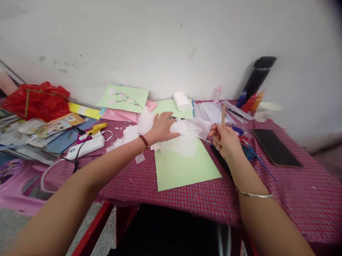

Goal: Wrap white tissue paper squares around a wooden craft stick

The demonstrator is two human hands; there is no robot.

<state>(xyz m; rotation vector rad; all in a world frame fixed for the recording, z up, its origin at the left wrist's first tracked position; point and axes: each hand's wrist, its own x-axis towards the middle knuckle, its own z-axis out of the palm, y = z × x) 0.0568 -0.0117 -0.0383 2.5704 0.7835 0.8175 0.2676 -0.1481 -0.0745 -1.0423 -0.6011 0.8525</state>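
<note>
My left hand (pixel 162 129) reaches over thin white tissue paper (pixel 184 141), its fingers spread apart. Part of that paper lies across a light green sheet (pixel 186 170) on the table. My right hand (pixel 224 138) is closed around a flat wooden stick (pixel 223 114), which points upward from the fingers. The paper's right end reaches those fingertips; whether they pinch it I cannot tell. White scraps (pixel 128 135) are heaped to the left of my left hand.
A green card with painted flowers (pixel 124 97) lies at the back. Left are a power strip (pixel 86 146), a yellow glue gun (pixel 97 128) and a red bag (pixel 37 99). On the right are a dark tablet (pixel 275 147), paint bottles (pixel 249 103) and a black cylinder (pixel 258 77).
</note>
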